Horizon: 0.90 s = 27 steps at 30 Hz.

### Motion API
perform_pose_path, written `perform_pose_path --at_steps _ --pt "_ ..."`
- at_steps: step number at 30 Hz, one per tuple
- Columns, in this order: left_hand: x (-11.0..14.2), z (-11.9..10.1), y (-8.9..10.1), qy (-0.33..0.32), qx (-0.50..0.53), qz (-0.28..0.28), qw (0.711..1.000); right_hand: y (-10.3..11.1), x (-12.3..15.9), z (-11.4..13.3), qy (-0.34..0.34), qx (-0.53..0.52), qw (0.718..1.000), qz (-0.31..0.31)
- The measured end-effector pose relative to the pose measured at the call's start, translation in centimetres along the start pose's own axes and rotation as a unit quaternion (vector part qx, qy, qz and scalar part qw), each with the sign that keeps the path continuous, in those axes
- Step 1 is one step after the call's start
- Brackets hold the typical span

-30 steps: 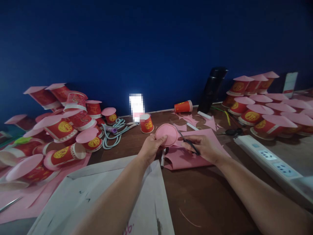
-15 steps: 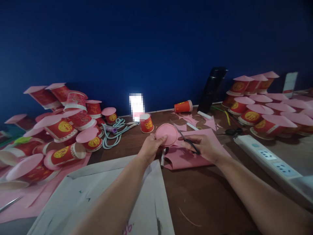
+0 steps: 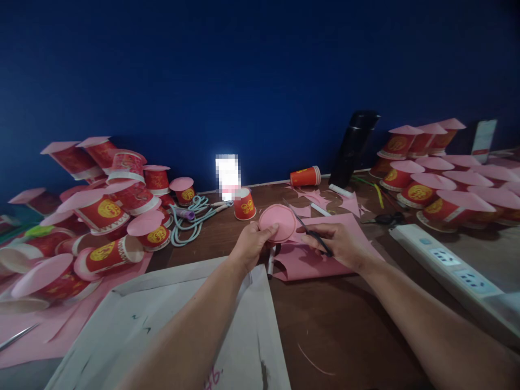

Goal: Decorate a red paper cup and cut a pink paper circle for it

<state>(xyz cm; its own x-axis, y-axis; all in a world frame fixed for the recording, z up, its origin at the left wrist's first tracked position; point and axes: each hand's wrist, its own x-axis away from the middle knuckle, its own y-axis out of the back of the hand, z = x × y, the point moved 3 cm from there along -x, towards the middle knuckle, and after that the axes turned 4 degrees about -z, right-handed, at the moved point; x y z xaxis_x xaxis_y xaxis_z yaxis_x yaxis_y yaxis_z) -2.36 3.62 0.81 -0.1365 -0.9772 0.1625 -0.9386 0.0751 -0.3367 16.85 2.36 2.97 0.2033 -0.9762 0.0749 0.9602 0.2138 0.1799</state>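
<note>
Pinched in my left hand (image 3: 252,246) is a round pink paper disc (image 3: 280,219) with a line drawn near its rim. My right hand (image 3: 335,242) grips a pair of black-handled scissors (image 3: 319,241), their blades pointing up and left, close to the disc's right edge. Whether the blades touch the paper I cannot tell. Under my right hand lies a larger pink sheet (image 3: 314,265) with curved pieces cut out of its left side. Just left of the disc a red paper cup (image 3: 244,205) stands upside down.
Red cups with pink paper tops crowd the left (image 3: 108,208) and the right (image 3: 420,192). A black flask (image 3: 353,149) leans at the wall. Pink scraps (image 3: 312,197) and lying cups (image 3: 304,176) are at the back. A power strip (image 3: 447,260) runs along the right, a white board (image 3: 174,319) in front.
Almost nothing differs. Both hands, the disc and the scissors keep nearly the same place; the whole view has shifted very slightly.
</note>
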Motion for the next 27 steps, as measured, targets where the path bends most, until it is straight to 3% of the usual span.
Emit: perform_pose_path --at_steps 27 --pt "0.17 -0.34 -0.03 0.01 -0.013 -0.02 1.0 0.05 -0.1 -0.3 0.008 0.005 1.0 0.007"
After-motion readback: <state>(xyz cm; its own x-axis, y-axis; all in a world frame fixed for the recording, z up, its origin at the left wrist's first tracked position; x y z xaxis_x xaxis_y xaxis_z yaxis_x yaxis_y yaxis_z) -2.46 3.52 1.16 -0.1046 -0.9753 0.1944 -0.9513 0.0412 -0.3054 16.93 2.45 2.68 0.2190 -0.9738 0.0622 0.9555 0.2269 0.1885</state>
